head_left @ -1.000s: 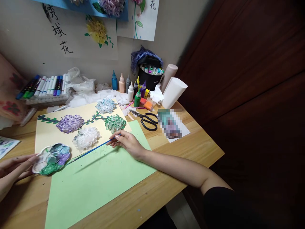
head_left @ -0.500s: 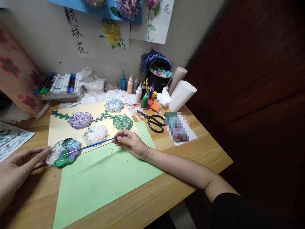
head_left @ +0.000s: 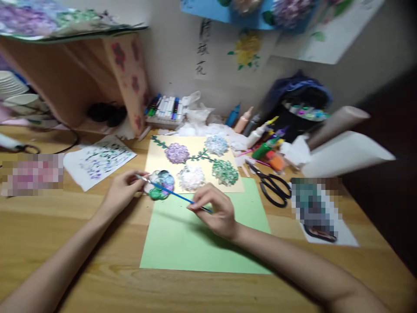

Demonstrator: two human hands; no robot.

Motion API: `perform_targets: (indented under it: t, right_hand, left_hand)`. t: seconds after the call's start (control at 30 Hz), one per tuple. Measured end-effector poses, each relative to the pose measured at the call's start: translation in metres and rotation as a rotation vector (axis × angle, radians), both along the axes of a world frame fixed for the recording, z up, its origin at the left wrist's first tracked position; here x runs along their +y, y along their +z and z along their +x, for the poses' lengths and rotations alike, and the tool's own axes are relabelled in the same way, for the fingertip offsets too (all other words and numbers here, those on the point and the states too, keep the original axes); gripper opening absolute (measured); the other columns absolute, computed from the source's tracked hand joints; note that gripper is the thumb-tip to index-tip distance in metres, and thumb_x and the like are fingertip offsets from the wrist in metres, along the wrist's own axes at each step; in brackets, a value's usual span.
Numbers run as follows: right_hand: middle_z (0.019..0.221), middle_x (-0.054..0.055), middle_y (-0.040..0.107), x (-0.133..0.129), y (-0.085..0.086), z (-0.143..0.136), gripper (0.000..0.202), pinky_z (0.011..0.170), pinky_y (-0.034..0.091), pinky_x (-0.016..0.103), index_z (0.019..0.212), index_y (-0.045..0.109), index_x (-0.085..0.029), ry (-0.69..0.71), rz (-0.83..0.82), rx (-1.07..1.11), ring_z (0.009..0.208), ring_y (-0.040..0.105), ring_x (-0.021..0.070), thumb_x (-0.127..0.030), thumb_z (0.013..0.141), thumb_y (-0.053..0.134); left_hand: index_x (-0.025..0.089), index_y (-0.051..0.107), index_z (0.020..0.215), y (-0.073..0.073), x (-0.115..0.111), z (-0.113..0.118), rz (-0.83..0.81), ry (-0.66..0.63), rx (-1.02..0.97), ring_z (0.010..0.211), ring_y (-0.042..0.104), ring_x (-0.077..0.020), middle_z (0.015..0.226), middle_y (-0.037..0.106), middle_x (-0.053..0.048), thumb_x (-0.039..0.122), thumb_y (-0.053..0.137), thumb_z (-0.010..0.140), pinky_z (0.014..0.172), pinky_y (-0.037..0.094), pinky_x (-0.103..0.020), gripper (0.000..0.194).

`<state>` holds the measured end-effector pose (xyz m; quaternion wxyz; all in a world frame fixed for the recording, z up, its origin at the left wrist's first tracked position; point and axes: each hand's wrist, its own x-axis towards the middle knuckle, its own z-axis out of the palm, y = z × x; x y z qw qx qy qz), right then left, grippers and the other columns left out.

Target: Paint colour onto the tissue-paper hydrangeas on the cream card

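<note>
My right hand (head_left: 215, 211) pinches a blue paintbrush (head_left: 177, 194) whose bristle end points left, over the paint palette (head_left: 159, 184). At the palette's left edge my left hand (head_left: 125, 189) grips the rim between fingers and thumb. Green, purple and blue-grey paint covers the palette. Behind my right hand lies a cream sheet (head_left: 158, 158) with purple, light-blue, white and green textured flowers joined by a leafy stem. A light green sheet (head_left: 182, 248) lies under my right hand and partly beneath the cream one. The picture is somewhat blurred.
Black scissors (head_left: 275, 189) lie right of the sheets, near a pixelated picture (head_left: 314, 208). Paint bottles (head_left: 260, 137), a black marker container (head_left: 299, 108) and paper rolls (head_left: 348, 152) stand behind. At the left are a painted sheet (head_left: 102, 161) and a shelf (head_left: 127, 78).
The view has swung left, showing more of the shelf and left table. The brush tip has lifted off the palette's paint and now sits near its left rim, by my left fingers.
</note>
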<state>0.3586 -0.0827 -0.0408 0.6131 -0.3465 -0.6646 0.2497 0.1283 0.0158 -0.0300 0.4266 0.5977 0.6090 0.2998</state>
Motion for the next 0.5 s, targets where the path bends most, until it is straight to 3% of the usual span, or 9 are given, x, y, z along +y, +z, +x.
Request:
perform_targets:
  t: [0.1,0.3,0.5]
  right_hand:
    - [0.077,0.002,0.065,-0.009,-0.001,0.001,0.022,0.062,0.049,0.029,0.088,0.065,-0.020,-0.010,0.047,-0.034,0.072,0.062,0.0148,-0.001,0.077,0.065]
    - [0.067,-0.002,0.061,-0.001,0.012,0.006,0.021,0.058,0.045,0.028,0.081,0.062,-0.021,-0.116,-0.018,0.141,0.062,0.058,0.0128,0.000,0.076,0.065]
    - [0.065,-0.002,0.057,0.003,0.028,0.018,0.012,0.054,0.045,0.028,0.079,0.059,-0.024,-0.142,-0.252,0.219,0.060,0.057,0.0135,-0.018,0.081,0.069]
  left_hand:
    - [0.015,0.069,0.084,-0.004,-0.001,0.000,-0.004,0.001,-0.088,0.064,0.062,-0.0167,0.078,0.071,-0.005,0.049,0.072,0.064,0.051,0.048,-0.024,0.039]
    - [0.013,0.068,0.085,-0.010,-0.002,-0.002,-0.008,-0.044,-0.190,0.061,0.058,-0.0129,0.076,0.067,-0.004,0.043,0.070,0.071,0.053,0.045,-0.023,0.032]
    - [0.013,0.067,0.082,-0.011,-0.001,-0.003,-0.009,-0.051,-0.206,0.059,0.057,-0.0127,0.074,0.067,-0.004,0.043,0.070,0.071,0.051,0.043,-0.023,0.032]
